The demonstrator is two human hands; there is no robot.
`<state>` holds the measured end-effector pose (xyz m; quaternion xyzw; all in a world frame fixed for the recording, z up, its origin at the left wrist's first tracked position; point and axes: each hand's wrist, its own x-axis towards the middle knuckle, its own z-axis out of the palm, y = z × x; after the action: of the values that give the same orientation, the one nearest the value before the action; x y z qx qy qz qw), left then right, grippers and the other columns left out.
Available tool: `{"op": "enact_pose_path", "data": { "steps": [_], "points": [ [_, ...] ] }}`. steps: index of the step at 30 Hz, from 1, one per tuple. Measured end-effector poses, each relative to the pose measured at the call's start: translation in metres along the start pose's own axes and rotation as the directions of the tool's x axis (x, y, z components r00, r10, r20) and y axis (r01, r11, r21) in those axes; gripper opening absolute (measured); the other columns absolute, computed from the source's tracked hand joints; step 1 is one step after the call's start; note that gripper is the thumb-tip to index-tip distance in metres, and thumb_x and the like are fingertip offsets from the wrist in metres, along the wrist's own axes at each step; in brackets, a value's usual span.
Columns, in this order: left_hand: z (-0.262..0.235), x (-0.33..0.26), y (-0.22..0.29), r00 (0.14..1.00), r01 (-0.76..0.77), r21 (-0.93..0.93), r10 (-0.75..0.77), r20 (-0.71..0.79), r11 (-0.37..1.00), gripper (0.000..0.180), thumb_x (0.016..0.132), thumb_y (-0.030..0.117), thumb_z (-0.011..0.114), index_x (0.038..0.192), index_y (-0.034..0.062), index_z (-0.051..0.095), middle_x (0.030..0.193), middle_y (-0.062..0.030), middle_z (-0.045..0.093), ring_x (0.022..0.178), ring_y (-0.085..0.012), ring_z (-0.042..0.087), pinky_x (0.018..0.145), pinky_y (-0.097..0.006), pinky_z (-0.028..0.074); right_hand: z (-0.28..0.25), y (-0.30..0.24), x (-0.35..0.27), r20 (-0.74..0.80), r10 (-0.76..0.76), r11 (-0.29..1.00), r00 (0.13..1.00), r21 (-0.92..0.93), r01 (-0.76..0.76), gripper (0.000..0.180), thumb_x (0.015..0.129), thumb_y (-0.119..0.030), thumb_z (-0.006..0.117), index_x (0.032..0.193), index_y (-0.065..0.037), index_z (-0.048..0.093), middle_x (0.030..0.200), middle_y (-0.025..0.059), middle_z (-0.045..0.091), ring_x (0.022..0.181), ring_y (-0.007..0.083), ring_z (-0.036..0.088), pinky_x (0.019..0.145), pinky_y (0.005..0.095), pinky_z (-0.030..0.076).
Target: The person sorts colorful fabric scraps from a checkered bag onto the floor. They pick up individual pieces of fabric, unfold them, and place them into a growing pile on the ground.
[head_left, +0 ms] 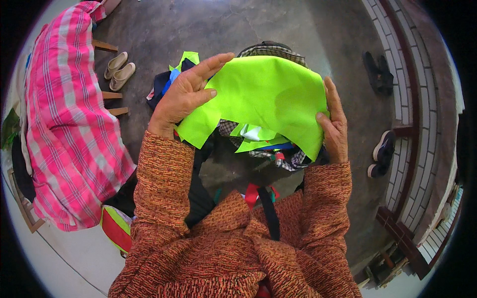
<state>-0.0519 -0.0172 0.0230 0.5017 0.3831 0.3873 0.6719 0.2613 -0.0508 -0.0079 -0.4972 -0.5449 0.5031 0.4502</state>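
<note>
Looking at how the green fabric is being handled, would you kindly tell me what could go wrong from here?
The left hand has its thumb and forefinger spread apart, so the green fabric piece might slip on that side. If dropped, it could get mixed up with the similar green scrap below. The black strip lying on the jacket might slide off.

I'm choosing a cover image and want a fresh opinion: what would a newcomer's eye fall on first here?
Probably the bright lime-green cloth, spread near the middle of the picture between the left hand and the right hand. Next would likely come the pink checked cloth draped along the left side, then the pale shoes on the floor just right of it.
</note>
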Motion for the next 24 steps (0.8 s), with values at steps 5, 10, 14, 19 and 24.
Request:
{"op": "enact_pose_path", "data": {
  "steps": [5, 10, 14, 19, 24],
  "points": [
    [-0.001, 0.001, 0.000, 0.999, 0.045, -0.057, -0.044, 0.016, 0.997, 0.059, 0.077, -0.010, 0.046, 0.134, 0.0001, 0.042, 0.137, -0.0099, 0.045, 0.130, -0.0198, 0.038, 0.108, -0.031, 0.028, -0.005, 0.000, 0.000, 0.068, 0.015, 0.999, 0.998, 0.041, -0.018, 0.066, 0.073, 0.005, 0.043, 0.139, -0.003, 0.038, 0.142, 0.0117, 0.040, 0.135, 0.0216, 0.031, 0.111, 0.0327, 0.019],
    [0.005, 0.005, -0.003, 0.984, 0.165, -0.025, -0.167, -0.059, 0.986, 0.051, 0.081, 0.001, 0.057, 0.131, 0.0005, 0.046, 0.124, -0.0098, 0.054, 0.112, -0.0159, 0.052, 0.096, -0.029, 0.042, 0.008, -0.015, -0.003, 0.020, 0.169, 0.905, 0.985, 0.394, -0.163, 0.059, 0.077, 0.003, 0.049, 0.135, 0.001, 0.042, 0.137, 0.0148, 0.045, 0.126, 0.0229, 0.043, 0.106, 0.0324, 0.030],
    [0.014, 0.008, -0.007, 0.977, 0.210, 0.064, -0.212, 0.031, 0.976, 0.046, 0.082, 0.001, 0.058, 0.127, 0.0033, 0.052, 0.101, -0.0044, 0.062, 0.093, -0.0091, 0.056, 0.086, -0.022, 0.044, 0.005, -0.011, -0.005, 0.123, 0.223, 0.855, 0.967, 0.452, -0.255, 0.056, 0.076, 0.000, 0.055, 0.131, 0.003, 0.046, 0.131, 0.0156, 0.051, 0.119, 0.0230, 0.050, 0.103, 0.0330, 0.036],
    [0.013, 0.012, -0.011, 0.959, 0.206, 0.134, -0.227, 0.170, 0.969, 0.053, 0.080, 0.004, 0.060, 0.131, 0.0014, 0.046, 0.081, 0.0008, 0.060, 0.075, -0.0053, 0.052, 0.069, -0.020, 0.042, 0.009, -0.027, -0.007, 0.221, 0.189, 0.794, 0.957, 0.539, -0.281, 0.051, 0.074, -0.002, 0.053, 0.124, 0.006, 0.052, 0.124, 0.0177, 0.056, 0.113, 0.0232, 0.055, 0.099, 0.0329, 0.041],
    [0.019, 0.016, -0.021, 0.931, 0.330, 0.318, -0.363, 0.049, 0.889, 0.059, 0.079, 0.013, 0.066, 0.130, -0.0033, 0.043, 0.069, -0.0016, 0.055, 0.064, -0.0074, 0.049, 0.057, -0.021, 0.039, -0.009, -0.014, -0.016, 0.258, 0.090, 0.786, 0.962, 0.574, -0.228, 0.047, 0.070, -0.004, 0.055, 0.117, 0.006, 0.056, 0.113, 0.0190, 0.061, 0.097, 0.0240, 0.063, 0.087, 0.0343, 0.050]
  ]
}}
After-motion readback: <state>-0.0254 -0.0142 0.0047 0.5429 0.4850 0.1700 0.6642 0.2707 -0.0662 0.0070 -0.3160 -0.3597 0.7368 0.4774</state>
